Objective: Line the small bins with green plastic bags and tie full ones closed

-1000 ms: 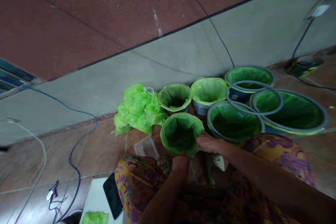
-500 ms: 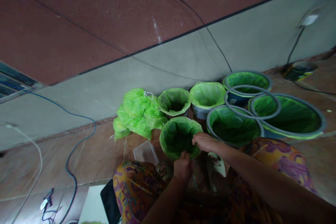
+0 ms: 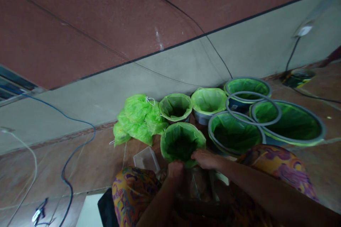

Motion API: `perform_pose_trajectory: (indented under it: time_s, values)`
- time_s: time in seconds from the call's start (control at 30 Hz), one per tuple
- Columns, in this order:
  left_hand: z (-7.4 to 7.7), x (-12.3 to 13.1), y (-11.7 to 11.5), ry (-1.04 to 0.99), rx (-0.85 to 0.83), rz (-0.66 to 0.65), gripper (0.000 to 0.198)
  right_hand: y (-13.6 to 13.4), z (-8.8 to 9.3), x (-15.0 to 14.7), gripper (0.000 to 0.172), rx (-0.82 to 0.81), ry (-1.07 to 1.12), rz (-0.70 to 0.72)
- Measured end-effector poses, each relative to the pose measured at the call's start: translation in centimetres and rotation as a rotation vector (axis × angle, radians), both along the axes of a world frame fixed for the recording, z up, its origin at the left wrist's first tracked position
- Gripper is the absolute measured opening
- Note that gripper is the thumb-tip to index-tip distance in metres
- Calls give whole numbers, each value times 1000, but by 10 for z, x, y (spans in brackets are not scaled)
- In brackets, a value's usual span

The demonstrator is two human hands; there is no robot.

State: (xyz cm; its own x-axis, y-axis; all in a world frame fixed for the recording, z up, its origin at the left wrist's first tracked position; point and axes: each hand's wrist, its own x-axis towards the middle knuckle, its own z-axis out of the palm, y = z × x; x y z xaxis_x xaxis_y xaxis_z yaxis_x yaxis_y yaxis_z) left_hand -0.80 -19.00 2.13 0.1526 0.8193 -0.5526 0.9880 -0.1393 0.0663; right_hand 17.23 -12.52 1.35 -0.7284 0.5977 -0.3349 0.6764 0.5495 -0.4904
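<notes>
Between my knees stands a small bin lined with a green bin bag, its edge folded out over the rim. My left hand is closed on the bag's edge at the near left of the rim. At the near right, my right hand grips the same edge, its fingertips partly hidden by the rim. Behind this bin are two more small lined bins, a darker one and a grey one. A transparent plastic box lies on the floor to the left of my left hand.
Knotted green bags are heaped at the left by the wall. On the right stand larger lined bins, with loose grey rings across their tops. A blue cable and a white cable run over the floor at left.
Both hands have moved along the near rim of the bin: the right hand nearer to me and slightly left, the left hand further left and down. The view has shifted slightly.
</notes>
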Motion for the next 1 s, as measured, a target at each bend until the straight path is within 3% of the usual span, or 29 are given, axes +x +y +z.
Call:
perform_pose_trajectory:
  time_s: [0.1,0.2,0.33,0.47,0.57,0.73,0.87,1.0]
  values:
    - [1,-18,3,12,18,1,34,-5,10,-6,45,26,50,45]
    - [3,-24,-2,20,49,47,33,-2,11,-9,44,105,150,55]
    - [8,-8,-13,-66,129,128,49,6,-5,-9,32,163,149,69]
    - [9,14,-15,-165,147,104,39,3,-15,-6,26,117,-22,79]
    - [4,22,-10,-131,43,87,32,-1,-9,-5,29,93,-101,103]
    - [-3,19,-3,-86,17,68,33,-5,1,-3,32,124,-162,121]
    - [0,12,0,-51,-14,43,33,-8,0,-1,32,131,-189,140]
    - [7,1,1,-75,20,7,31,-6,8,-2,42,118,-57,138]
